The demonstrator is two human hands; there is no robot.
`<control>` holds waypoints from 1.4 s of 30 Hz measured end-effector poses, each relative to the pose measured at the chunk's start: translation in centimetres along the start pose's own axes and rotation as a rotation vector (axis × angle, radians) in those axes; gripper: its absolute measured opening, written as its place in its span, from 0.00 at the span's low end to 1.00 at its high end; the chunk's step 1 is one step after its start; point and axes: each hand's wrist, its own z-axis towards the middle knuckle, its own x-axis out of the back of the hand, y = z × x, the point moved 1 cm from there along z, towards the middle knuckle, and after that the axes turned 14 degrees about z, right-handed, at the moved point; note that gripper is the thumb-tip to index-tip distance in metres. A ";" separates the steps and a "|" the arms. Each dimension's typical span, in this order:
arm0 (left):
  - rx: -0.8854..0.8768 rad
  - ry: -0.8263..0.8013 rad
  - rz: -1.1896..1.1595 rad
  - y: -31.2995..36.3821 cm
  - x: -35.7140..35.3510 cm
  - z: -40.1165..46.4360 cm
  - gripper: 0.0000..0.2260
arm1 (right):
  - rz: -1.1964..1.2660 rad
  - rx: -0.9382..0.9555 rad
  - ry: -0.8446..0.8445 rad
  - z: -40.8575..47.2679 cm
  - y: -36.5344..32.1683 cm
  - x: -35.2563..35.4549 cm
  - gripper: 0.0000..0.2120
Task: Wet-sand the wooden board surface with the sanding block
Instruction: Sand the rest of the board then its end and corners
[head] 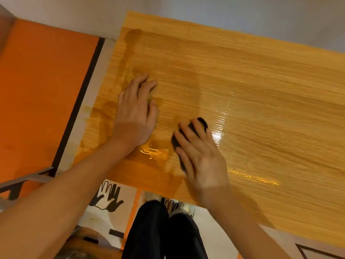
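Note:
A large wooden board (242, 81) fills most of the view, its surface glossy with water near the middle and dark with wet stains along its left side. My right hand (201, 157) presses a dark sanding block (202, 122) flat against the wet wood, with fingers spread over its top; only the block's far end and left edge show. My left hand (137, 111) lies flat on the board to the left of the block, fingers straight and pointing away from me.
The board's left edge borders an orange surface (41, 94) with a dark strip. Below the near edge are my dark trouser legs (158, 230) and white sheets printed with black hand outlines (110, 199). A grey wall runs along the far side.

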 end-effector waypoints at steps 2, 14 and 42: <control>-0.005 -0.001 -0.003 0.1 0.0 0.0 0.19 | -0.001 0.030 -0.067 0.1 0.3 0.2 0.16; -0.037 -0.034 0.025 -0.1 0.2 0.0 0.19 | -0.037 -0.116 0.150 1.6 -2.8 -3.4 0.15; -0.099 -0.124 -0.048 -4.3 2.2 -6.8 0.21 | -0.066 -0.532 0.615 -0.3 -0.3 -1.5 0.19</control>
